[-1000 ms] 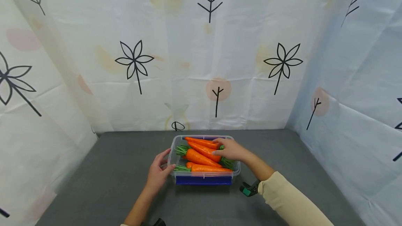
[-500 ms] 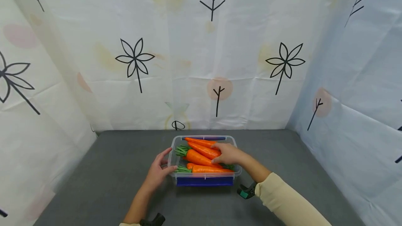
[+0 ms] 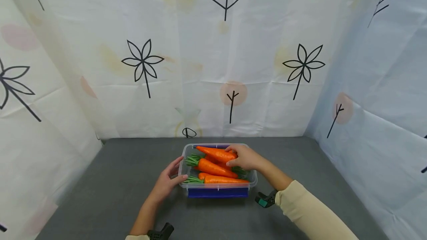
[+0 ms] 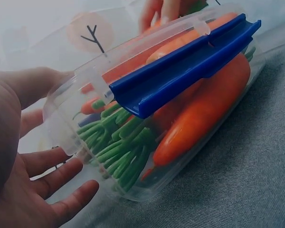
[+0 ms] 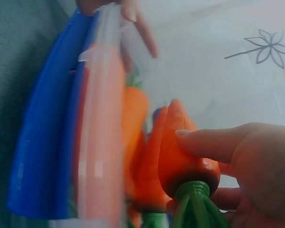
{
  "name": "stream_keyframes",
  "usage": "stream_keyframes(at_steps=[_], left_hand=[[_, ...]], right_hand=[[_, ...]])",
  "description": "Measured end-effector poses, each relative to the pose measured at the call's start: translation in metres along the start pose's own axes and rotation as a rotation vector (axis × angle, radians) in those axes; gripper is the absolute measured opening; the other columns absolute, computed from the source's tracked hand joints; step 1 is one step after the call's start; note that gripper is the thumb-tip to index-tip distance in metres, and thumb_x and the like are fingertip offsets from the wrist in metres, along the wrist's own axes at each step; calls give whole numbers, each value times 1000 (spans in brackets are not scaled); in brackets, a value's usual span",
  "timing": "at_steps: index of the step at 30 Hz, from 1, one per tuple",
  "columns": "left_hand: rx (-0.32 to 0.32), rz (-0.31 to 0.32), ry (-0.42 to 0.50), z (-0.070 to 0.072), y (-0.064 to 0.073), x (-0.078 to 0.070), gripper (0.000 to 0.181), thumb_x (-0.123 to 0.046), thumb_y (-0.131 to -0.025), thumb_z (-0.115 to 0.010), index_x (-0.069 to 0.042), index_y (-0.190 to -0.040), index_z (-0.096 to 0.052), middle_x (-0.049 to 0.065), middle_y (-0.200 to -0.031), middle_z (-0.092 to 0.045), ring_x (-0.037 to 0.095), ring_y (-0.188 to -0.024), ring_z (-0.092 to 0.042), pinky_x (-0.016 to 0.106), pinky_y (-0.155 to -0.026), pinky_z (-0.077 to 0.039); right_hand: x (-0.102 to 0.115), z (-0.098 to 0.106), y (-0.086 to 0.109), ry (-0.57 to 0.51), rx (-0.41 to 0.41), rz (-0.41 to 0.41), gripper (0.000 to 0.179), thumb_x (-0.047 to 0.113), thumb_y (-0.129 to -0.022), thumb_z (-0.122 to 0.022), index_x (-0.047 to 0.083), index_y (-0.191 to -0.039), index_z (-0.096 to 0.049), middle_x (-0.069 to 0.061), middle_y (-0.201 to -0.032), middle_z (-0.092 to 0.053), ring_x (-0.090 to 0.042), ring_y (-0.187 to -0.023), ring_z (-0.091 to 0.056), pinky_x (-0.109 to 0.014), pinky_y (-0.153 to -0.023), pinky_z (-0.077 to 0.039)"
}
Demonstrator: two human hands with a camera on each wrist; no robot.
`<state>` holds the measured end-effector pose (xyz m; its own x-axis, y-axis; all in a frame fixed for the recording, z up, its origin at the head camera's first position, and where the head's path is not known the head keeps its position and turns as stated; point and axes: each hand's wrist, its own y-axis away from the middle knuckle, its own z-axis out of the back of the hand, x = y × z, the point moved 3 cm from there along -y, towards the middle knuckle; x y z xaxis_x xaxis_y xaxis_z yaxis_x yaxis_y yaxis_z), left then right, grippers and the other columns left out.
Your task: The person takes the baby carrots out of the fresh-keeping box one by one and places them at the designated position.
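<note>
A clear plastic food container (image 3: pixel 184 186) with blue latches (image 4: pixel 190 66) holds several orange carrots with green tops, among them one along the front (image 3: pixel 227 179) and one across the middle (image 3: pixel 211 167). My right hand (image 3: pixel 246 157) pinches the thick end of a carrot (image 3: pixel 215 154) between thumb and fingers; the right wrist view shows the thumb on this carrot (image 5: pixel 183 164), just above its green stem. My left hand (image 3: pixel 165 184) rests at the container's left end. There, its thumb lies at the rim and its loosely spread fingers (image 4: pixel 57 178) are beside the clear wall.
The container stands toward the back of a dark grey tabletop (image 3: pixel 133 180). White patterned curtains (image 3: pixel 260 114) enclose the back and sides. Black wrist devices (image 3: pixel 161 232) sit on both forearms, below light sleeves (image 3: pixel 307 210).
My right hand moved toward the near side over the carrots, then back up with a carrot in its grip. That carrot now lies over another one. The left hand stays at the container.
</note>
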<state>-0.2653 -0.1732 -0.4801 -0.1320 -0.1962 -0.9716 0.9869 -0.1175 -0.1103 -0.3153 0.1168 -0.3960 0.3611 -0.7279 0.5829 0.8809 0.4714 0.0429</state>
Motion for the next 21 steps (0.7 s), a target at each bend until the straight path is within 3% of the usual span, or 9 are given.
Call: stream_keyframes(at_steps=[5,15,21], left_hand=[[5,11,-9,-1,-1,3,62,-15,-91,-67,-18,-148,-42,20,-144,-46,38,-125,-47,58,-101,-35],[-9,3,-6,-2,1,0,63,-13,-92,-67,-17,-149,-41,21,-142,-47,38,-122,-49,48,-97,-39],[-15,9,-4,-2,1,4,64,-14,-92,-66,-18,-149,-40,21,-143,-46,37,-122,-49,52,-99,-38]], right_hand=[[5,20,3,-1,-32,8,45,22,-88,-74,11,-128,-60,-2,-96,-63,-16,-78,-57,-33,-67,-49],[2,55,10,-19,-140,-13,47,23,-90,-71,9,-132,-56,-11,-109,-64,-20,-80,-57,-34,-67,-48],[-12,70,16,-20,-205,-40,50,23,-90,-70,8,-135,-54,-18,-117,-63,-22,-80,-58,-34,-64,-47]])
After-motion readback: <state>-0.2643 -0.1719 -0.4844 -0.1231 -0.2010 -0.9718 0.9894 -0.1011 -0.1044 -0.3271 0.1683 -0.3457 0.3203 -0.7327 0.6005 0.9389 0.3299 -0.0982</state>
